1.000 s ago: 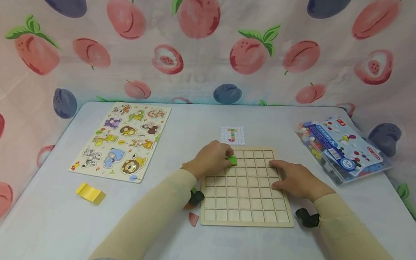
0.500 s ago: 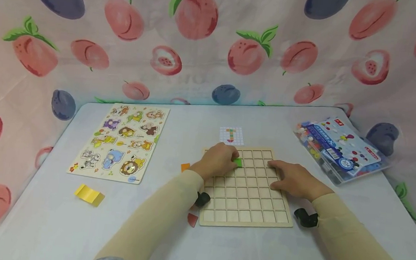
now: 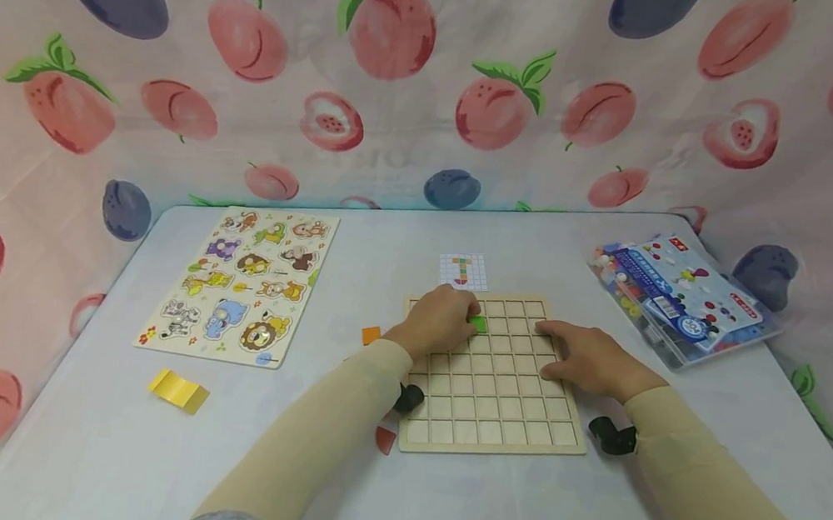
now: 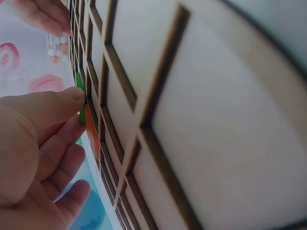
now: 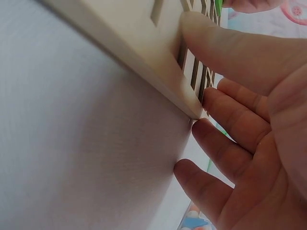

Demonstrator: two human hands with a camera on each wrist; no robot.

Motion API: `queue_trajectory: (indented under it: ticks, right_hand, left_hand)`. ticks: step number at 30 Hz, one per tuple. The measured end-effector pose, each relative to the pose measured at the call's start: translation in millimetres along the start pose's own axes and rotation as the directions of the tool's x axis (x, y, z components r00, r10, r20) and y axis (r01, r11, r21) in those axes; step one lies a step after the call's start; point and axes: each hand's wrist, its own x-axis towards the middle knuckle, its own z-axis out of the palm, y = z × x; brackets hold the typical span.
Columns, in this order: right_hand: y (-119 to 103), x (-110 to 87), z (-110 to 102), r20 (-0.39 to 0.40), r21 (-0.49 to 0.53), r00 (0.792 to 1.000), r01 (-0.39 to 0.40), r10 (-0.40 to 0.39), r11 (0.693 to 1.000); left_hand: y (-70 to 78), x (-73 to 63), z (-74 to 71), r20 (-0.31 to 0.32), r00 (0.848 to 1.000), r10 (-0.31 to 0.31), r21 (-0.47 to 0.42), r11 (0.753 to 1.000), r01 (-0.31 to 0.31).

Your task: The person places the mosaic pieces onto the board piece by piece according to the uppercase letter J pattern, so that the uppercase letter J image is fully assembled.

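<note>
Near the far end of the wooden grid board point(image 3: 488, 431), my left hand point(image 3: 438, 322) pinches a green square tile point(image 3: 479, 324) between thumb and finger. The left wrist view shows the green tile upright against the grid, beside an orange piece point(image 4: 91, 131) on the board. My right hand point(image 3: 591, 359) rests at the board's right edge. Its thumb point(image 5: 206, 36) lies on the top face, while the other fingers are loosely spread along the side. Behind the board lies a small pattern card point(image 3: 463, 271) with a coloured shape on a grid.
On the table left of the board are an orange square tile point(image 3: 371, 335) and a red rounded piece point(image 3: 385, 440). An animal puzzle board point(image 3: 237, 284) and a folded yellow piece point(image 3: 179, 390) lie further left. A clear box of coloured beads point(image 3: 684, 298) stands at the right.
My left hand has shifted slightly right over the board with the green tile, uncovering the orange tile on the table. My right hand has stayed at the board's edge.
</note>
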Motion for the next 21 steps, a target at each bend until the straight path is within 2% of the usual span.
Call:
queue_trajectory:
  ticks: [5,21]
  right_hand:
    - [-0.6,0.0,-0.2,0.003,-0.004,1.0,-0.004,0.004,1.0]
    - [-0.6,0.3,-0.9,0.011,-0.004,1.0,-0.007,0.007,1.0]
  left_hand:
    - [-0.6,0.8,1.3,-0.016,1.0,0.024,0.022,0.999,-0.023]
    - [1.7,0.3,2.0,-0.011,1.0,0.012,0.033,0.999,-0.012]
